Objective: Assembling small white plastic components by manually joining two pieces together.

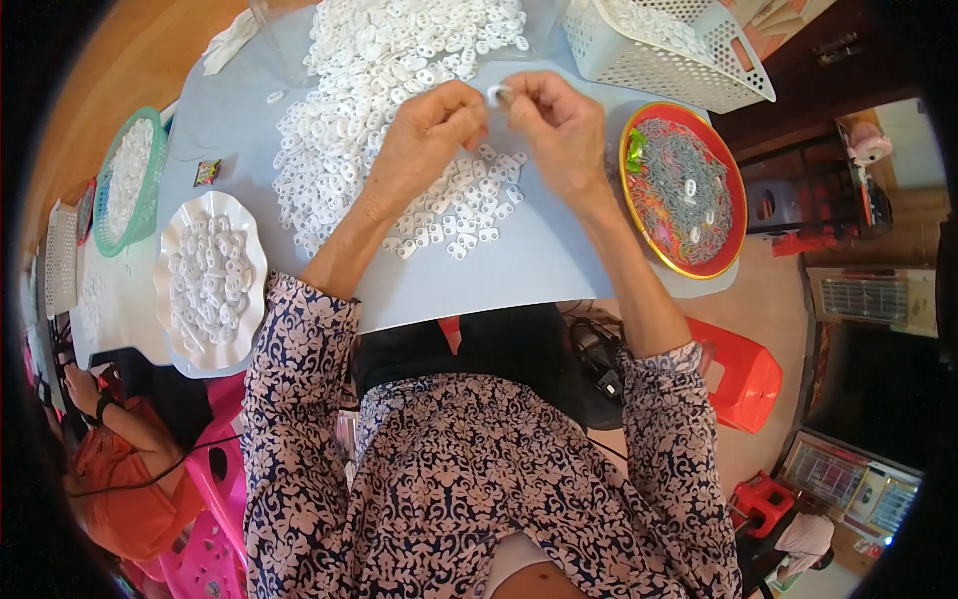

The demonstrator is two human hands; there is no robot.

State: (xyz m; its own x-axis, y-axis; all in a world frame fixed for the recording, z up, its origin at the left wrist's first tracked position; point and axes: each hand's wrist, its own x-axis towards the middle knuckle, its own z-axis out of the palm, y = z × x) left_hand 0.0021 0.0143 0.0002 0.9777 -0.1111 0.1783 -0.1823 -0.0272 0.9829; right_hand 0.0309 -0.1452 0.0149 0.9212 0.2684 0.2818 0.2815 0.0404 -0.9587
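Both my hands are raised over the near part of a pale blue-grey table (449, 285). In the fingertips of my right hand (564, 135) is a small white plastic piece (495, 94), pinched between thumb and forefinger. My left hand (429, 135) is closed just beside it, thumb and forefinger together; what its tips grip is too small to make out. Under and beyond my left hand spreads a large heap of small white oval plastic pieces (344, 130) with holes. To the right, a red bowl (739, 185) with a gold rim holds many thin grey pieces, several white ones and a green wrapper.
A white scalloped dish (168, 240) of white pieces stands at the left, near a green basket (157, 180). A white perforated basket (649, 75) is at the far right. A small wrapped packet (207, 172) lies on the table. Another person (130, 469) sits at left.
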